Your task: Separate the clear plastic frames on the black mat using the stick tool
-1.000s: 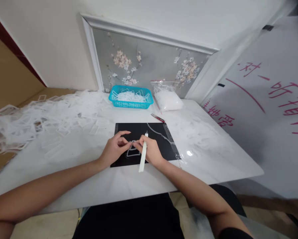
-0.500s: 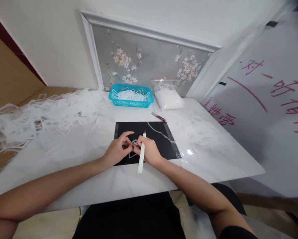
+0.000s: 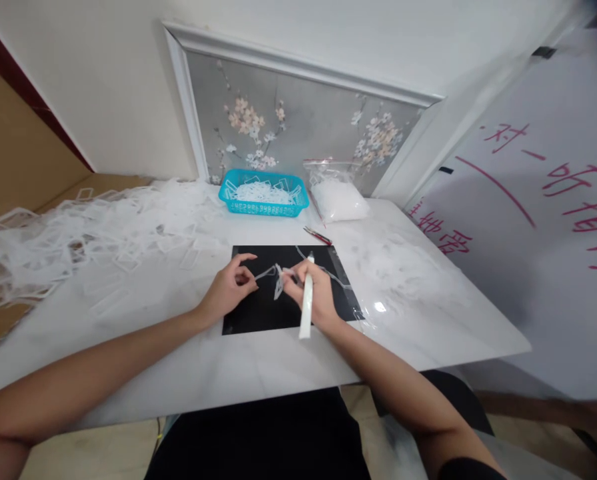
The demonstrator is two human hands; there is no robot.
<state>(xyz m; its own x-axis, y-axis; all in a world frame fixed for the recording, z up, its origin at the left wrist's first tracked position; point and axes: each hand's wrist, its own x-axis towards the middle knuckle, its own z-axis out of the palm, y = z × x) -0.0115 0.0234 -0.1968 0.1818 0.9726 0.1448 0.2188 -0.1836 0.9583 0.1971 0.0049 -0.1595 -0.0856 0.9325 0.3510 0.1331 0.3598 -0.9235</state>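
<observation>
Held above the black mat, in the gap between both hands: translucent plastic piece, with a thin arm reaching left and a narrow loop hanging down near the right fingertips. Exact outline too small to tell.

Left hand: thumb and index closed in a pinch on the end of the thin arm; remaining fingers curled or extended forward, clear of the mat. Right hand: fingers closed around a white-handled tool, with thumb and index tips also at the plastic piece. Tool slanted, dark tip pointing away from the body.

Lying across the right part of the mat, partly behind the right hand: curved translucent strip. Just beyond the far edge of the mat: red-handled hand tool. Farther back on the white bench: blue basket of white plastic pieces, beside a filled clear bag. Spread at left: heap of white rectangular frames. Spread at right: translucent scraps.
</observation>
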